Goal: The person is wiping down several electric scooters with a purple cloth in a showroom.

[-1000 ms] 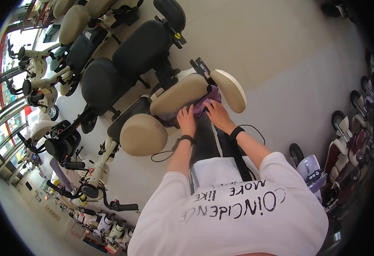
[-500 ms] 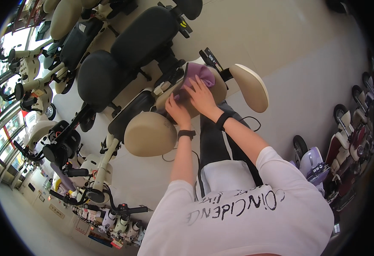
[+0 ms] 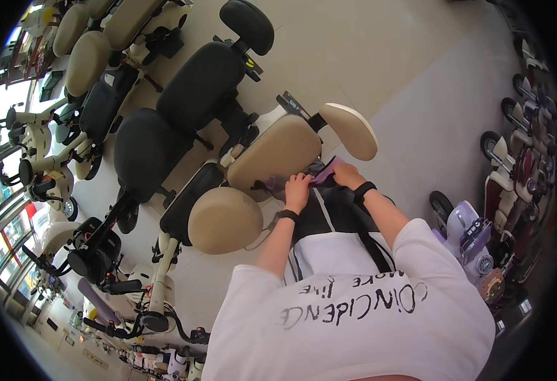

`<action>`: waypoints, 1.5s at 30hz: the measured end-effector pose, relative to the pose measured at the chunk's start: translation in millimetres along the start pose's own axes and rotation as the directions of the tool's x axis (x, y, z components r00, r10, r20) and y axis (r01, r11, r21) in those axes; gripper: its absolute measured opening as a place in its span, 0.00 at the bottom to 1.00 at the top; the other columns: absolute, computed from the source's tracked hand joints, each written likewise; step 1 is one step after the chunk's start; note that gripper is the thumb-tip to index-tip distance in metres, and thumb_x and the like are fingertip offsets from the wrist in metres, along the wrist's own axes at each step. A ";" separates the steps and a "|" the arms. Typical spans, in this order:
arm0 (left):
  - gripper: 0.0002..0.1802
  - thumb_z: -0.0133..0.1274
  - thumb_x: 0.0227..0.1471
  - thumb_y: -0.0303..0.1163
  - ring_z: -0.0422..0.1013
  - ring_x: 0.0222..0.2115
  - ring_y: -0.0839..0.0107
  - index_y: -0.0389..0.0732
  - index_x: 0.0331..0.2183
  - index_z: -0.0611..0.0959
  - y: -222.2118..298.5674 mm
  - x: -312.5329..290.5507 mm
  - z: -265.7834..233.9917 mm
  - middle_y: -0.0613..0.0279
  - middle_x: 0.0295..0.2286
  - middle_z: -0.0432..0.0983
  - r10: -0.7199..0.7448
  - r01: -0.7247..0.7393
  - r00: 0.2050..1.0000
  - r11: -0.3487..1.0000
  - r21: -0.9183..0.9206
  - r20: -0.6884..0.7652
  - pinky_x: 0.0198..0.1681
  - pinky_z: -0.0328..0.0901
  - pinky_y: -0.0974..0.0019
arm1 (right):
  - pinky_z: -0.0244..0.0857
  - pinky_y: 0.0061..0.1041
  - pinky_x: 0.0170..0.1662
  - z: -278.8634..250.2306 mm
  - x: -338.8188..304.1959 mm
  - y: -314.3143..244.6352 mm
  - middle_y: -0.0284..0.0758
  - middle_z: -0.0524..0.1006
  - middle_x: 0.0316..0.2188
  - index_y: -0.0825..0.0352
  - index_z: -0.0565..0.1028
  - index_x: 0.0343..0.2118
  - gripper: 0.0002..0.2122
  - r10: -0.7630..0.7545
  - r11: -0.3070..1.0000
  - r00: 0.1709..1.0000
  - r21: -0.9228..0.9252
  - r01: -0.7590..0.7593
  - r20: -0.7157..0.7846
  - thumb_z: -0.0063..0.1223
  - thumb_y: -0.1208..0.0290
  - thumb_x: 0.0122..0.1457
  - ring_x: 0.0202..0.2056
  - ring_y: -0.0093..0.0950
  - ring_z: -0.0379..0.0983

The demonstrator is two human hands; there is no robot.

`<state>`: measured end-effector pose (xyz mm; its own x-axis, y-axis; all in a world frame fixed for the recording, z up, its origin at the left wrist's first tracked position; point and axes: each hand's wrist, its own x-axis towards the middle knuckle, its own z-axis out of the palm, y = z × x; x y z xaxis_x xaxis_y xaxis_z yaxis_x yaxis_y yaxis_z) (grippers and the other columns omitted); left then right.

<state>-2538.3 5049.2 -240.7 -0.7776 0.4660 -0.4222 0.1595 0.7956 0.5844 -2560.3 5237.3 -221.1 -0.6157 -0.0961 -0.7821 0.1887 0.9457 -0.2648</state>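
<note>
A purple cloth (image 3: 329, 170) with a dark part stretches between my hands, just off the near side of a beige scooter seat (image 3: 278, 152). My right hand (image 3: 348, 176) is closed on its right end. My left hand (image 3: 297, 192) has its fingers bent over the left part, beside the seat's near edge. A crumpled purple and dark piece sticks out left of those fingers; whether it is all one cloth I cannot tell. Nearest my left hand on the other side is a rounded beige front seat (image 3: 224, 219).
A beige backrest (image 3: 349, 131) stands at the seat's far right end. Beyond it is a scooter with a long black seat (image 3: 199, 82). Handlebars (image 3: 154, 317) reach out at the lower left. A purple scooter (image 3: 466, 225) and several others line the right side.
Both hands have drawn back from the seat top toward me, bringing the purple cloth off it. My right hand has moved right, stretching the cloth. The view has shifted slightly.
</note>
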 end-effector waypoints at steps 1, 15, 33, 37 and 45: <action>0.15 0.46 0.43 0.24 0.68 0.33 0.57 0.46 0.37 0.74 -4.5 3.3 1.0 0.58 0.31 0.72 -0.037 0.048 0.995 0.992 -0.120 0.094 0.34 0.63 0.58 | 0.63 0.39 0.36 -5.2 -8.5 4.9 0.42 0.74 0.29 0.66 0.74 0.28 0.07 -0.109 0.992 0.994 0.062 0.110 -0.029 0.47 0.71 0.47 0.32 0.42 0.70; 0.28 0.44 0.40 0.17 0.58 0.49 0.54 0.43 0.47 0.70 115.4 90.4 -109.0 0.53 0.46 0.63 0.240 -0.485 0.756 0.830 -0.275 -0.609 0.51 0.53 0.56 | 0.64 0.30 0.29 -142.4 -69.5 -21.1 0.36 0.71 0.27 0.63 0.71 0.35 0.12 -0.029 0.959 0.567 0.136 0.247 -0.823 0.50 0.77 0.45 0.30 0.36 0.69; 0.15 0.45 0.46 0.28 0.62 0.46 0.57 0.42 0.40 0.74 67.0 128.2 -0.8 0.52 0.41 0.68 0.280 -0.283 0.956 0.959 0.016 0.087 0.47 0.58 0.60 | 0.65 0.38 0.33 -87.5 6.9 99.1 0.38 0.76 0.26 0.60 0.77 0.27 0.08 -0.306 0.944 0.862 -0.009 0.331 -0.403 0.48 0.70 0.41 0.30 0.40 0.72; 0.16 0.41 0.52 0.38 0.67 0.41 0.53 0.46 0.42 0.73 82.3 125.8 4.1 0.49 0.38 0.72 0.080 -0.064 0.992 0.984 -0.167 0.093 0.42 0.61 0.59 | 0.65 0.35 0.35 -81.5 11.9 153.7 0.39 0.76 0.29 0.59 0.77 0.31 0.11 -0.259 0.946 0.883 0.083 0.314 -0.391 0.48 0.71 0.42 0.33 0.38 0.72; 0.13 0.45 0.50 0.29 0.73 0.27 0.67 0.39 0.40 0.73 160.7 194.8 -82.1 0.52 0.29 0.75 0.523 -0.525 0.846 0.851 -0.003 0.099 0.27 0.67 0.68 | 0.64 0.36 0.37 -85.4 -17.0 218.5 0.40 0.74 0.30 0.64 0.73 0.29 0.09 0.131 0.875 0.769 0.438 0.206 -0.625 0.46 0.70 0.44 0.34 0.39 0.70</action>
<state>-2714.1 5236.0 -172.1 -0.5142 0.8491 -0.1205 0.5427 0.4310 0.7209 -2573.9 5472.1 -217.5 -0.9272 0.2445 -0.2838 0.3731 0.6715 -0.6402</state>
